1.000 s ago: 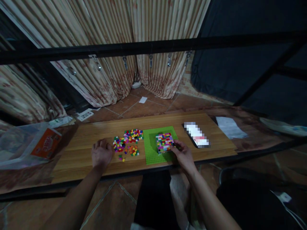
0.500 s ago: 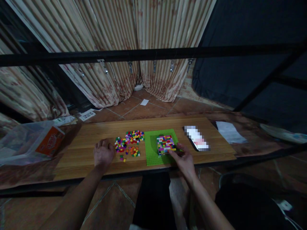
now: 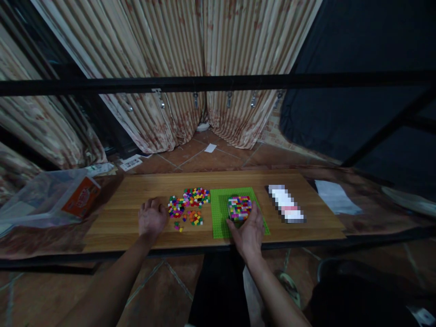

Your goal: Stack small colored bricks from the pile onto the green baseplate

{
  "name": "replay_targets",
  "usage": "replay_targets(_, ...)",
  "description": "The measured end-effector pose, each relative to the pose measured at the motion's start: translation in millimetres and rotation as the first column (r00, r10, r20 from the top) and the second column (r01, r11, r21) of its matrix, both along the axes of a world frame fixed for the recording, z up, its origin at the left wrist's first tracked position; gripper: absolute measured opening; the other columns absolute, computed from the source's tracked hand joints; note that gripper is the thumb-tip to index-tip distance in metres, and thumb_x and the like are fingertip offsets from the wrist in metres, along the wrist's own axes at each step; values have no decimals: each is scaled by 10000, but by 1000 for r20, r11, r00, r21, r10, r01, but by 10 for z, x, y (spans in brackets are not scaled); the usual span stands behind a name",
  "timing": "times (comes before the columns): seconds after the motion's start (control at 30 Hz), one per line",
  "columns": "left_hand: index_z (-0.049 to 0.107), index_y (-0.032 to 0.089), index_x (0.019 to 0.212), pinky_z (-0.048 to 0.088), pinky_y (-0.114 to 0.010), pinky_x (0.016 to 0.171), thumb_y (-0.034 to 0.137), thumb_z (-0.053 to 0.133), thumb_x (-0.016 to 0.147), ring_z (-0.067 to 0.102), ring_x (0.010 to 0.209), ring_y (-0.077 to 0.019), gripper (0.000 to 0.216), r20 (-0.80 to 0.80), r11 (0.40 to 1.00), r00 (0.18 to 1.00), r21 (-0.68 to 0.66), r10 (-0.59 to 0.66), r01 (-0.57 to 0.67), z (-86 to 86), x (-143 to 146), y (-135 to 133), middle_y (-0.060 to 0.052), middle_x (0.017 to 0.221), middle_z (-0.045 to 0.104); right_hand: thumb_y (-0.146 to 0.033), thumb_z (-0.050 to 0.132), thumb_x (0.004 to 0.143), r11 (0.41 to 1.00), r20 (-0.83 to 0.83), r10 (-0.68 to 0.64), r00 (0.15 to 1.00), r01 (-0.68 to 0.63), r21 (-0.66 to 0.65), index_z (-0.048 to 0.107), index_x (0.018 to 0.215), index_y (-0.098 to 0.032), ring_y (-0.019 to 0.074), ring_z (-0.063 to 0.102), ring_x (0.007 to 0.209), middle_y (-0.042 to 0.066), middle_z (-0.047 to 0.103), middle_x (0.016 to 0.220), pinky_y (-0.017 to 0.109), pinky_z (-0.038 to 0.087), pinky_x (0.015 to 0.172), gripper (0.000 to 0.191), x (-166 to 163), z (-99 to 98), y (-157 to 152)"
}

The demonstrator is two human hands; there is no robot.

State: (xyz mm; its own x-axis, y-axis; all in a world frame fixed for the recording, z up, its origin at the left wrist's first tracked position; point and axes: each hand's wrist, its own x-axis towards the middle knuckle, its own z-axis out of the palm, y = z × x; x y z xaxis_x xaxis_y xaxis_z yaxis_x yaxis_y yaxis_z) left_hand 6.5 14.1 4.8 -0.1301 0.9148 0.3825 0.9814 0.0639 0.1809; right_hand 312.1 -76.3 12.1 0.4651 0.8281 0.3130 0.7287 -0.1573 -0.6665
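Right hand (image 3: 250, 231) has shifted from the brick block's (image 3: 239, 208) right edge to wrap its near side: thumb by near-left corner, fingers spread along right side; can't tell if it's squeezing. Block's on the green baseplate (image 3: 220, 225), multicoloured courses laid; loose bricks (image 3: 196, 196) still unplaced on the table (image 3: 119, 227). Left hand (image 3: 152, 218) rests beside them, fingers curled, contents unclear. Bin's (image 3: 44, 190) orange label (image 3: 81, 197): lettering illegible from here. Phone (image 3: 284, 204) screen: pixelated.

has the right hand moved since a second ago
Yes: judged against the green baseplate, the right hand has shifted left, from around the plate's right edge to farther over it.
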Motion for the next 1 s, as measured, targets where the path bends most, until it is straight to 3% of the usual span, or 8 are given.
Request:
replay_targets(0.37,632,112,1100,439,-462,933,270,378,861,559,1064,-309,382,12,999,999,-11,33,-33,10,32,-32,-170,1174,639,-465,673,752,997,111,25,994,-32,65,329,1458,-140,392,409,1267,246,421,1400,566,367,988,850,269,24,205)
replay_targets(0.43,630,114,1104,437,-456,941,266,386,861,559,1068,-306,377,16,999,999,-17,31,-31,20,40,-41,-163,1177,638,-440,640,797,990,185,55,981,-78,119,418,1417,-165,376,399,1275,218,411,1423,560,353,1005,714,210,50,181)
replay_targets(0.53,628,118,1110,435,-459,951,265,393,863,553,1078,-311,372,26,999,999,-10,34,-33,28,49,-54,-159,1176,638,-327,525,901,957,285,209,935,-256,137,624,1218,-216,307,451,1215,137,506,1353,496,364,1008,350,-9,103,181)
replay_targets(0.63,630,120,1099,441,-467,944,260,394,862,551,1078,-317,363,37,999,998,-8,43,-42,31,57,-62,-163,1172,639,-231,459,937,914,317,359,878,-399,68,715,1046,-244,254,499,1075,85,622,1160,427,387,966,278,-280,153,301)
replay_targets(0.77,630,128,1090,434,-458,963,239,403,856,547,1094,-307,344,52,999,998,-6,35,-35,45,69,-70,-157,1175,636,-144,431,931,822,296,556,777,-567,-57,732,1031,-245,208,513,954,62,650,1027,333,413,899,333,-524,154,605)
replay_targets(1.0,620,126,1118,434,-450,960,248,408,864,541,1111,-310,353,54,998,997,-27,60,-59,64,90,-79,-149,1196,627,-157,457,924,758,313,651,692,-609,-233,735,1015,-249,210,505,981,70,635,1014,316,408,890,307,-616,74,923)
